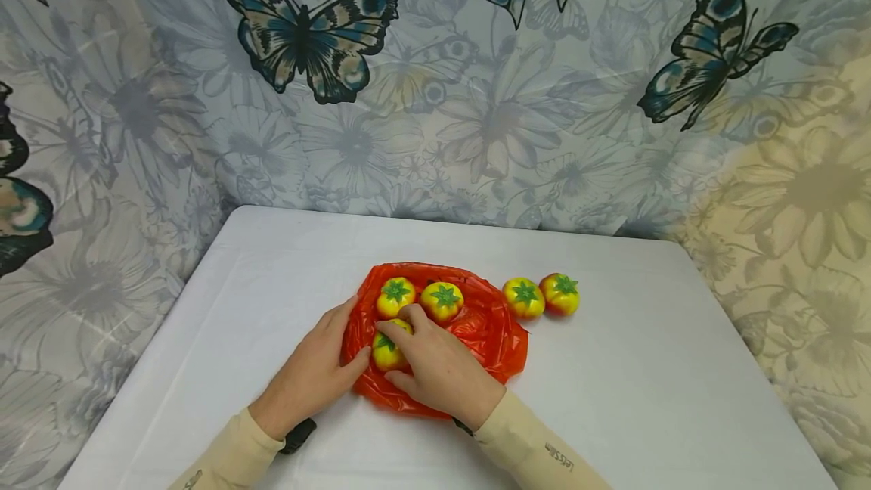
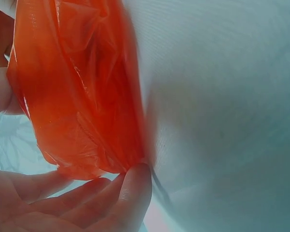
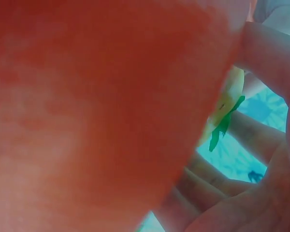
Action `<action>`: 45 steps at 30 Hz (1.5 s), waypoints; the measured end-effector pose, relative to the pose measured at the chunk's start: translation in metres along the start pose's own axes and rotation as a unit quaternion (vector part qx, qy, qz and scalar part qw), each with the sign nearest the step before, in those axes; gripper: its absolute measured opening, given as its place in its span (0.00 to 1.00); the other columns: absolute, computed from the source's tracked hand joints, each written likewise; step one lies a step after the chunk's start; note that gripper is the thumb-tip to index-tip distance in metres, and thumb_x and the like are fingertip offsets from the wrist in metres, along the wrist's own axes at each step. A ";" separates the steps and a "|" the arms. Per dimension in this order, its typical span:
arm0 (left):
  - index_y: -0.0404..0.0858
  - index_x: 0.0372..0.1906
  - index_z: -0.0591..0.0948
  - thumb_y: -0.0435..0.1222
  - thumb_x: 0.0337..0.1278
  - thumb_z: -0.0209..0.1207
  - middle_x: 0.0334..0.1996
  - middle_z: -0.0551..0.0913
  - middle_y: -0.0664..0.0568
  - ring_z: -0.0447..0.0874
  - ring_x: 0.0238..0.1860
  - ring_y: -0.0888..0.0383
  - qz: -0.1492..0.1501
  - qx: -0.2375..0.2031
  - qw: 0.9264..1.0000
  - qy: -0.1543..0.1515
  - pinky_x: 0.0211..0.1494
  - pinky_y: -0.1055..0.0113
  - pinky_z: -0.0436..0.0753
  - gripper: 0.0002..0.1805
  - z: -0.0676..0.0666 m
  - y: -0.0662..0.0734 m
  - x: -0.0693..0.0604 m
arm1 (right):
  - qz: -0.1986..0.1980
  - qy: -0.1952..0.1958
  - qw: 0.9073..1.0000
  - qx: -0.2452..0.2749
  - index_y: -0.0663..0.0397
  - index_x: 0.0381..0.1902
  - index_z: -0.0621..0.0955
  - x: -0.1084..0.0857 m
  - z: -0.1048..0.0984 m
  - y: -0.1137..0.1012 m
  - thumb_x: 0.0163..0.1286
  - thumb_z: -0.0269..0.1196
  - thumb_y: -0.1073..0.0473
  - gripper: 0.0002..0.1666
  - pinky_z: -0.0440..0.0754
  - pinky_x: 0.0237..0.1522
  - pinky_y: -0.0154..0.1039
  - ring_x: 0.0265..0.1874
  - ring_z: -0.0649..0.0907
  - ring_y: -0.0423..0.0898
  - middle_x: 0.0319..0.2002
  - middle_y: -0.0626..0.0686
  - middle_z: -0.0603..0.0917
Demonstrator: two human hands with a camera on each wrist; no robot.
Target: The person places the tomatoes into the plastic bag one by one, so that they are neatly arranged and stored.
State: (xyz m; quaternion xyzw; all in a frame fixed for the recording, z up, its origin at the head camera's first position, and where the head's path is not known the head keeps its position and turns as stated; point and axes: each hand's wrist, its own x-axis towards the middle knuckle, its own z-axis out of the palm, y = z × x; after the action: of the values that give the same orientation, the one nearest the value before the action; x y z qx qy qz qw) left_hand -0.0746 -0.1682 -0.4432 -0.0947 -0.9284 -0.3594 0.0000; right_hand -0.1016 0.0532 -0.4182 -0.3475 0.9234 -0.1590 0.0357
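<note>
A red plastic bag (image 1: 493, 335) lies spread open on the table. Inside it sit two yellow-and-red persimmon-like fruits with green leafy tops, a left one (image 1: 395, 296) and a right one (image 1: 442, 301). My right hand (image 1: 445, 369) reaches over the bag and grips a third such fruit (image 1: 386, 355), partly covered by the fingers. In the right wrist view this fruit (image 3: 229, 99) shows between thumb and fingers behind the blurred bag. My left hand (image 1: 314, 373) holds the bag's left side; the left wrist view shows its fingertips against the red plastic (image 2: 87, 121).
Two more of the fruits, a nearer one (image 1: 524, 299) and a farther one (image 1: 560, 294), stand on the white table (image 1: 633, 384) just right of the bag. Behind the table hangs a butterfly-patterned cloth (image 1: 490, 112). A dark band (image 1: 298, 436) is at the left wrist.
</note>
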 end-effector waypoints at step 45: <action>0.39 0.88 0.56 0.45 0.73 0.65 0.81 0.68 0.39 0.74 0.78 0.39 -0.036 0.014 0.999 -0.019 0.72 0.39 0.82 0.47 -0.001 0.001 0.003 | 0.237 0.109 0.965 0.037 0.52 0.81 0.71 -0.091 -0.101 0.169 0.74 0.72 0.48 0.43 0.75 0.73 0.72 0.74 0.75 0.70 0.77 0.64 0.72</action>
State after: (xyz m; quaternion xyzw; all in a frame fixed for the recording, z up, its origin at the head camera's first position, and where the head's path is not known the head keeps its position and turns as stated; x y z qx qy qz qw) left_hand -0.0770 -0.1678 -0.4417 -0.0685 -0.9360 -0.3440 -0.0295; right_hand -0.1575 0.2596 -0.3809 -0.0974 0.9713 -0.2167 -0.0152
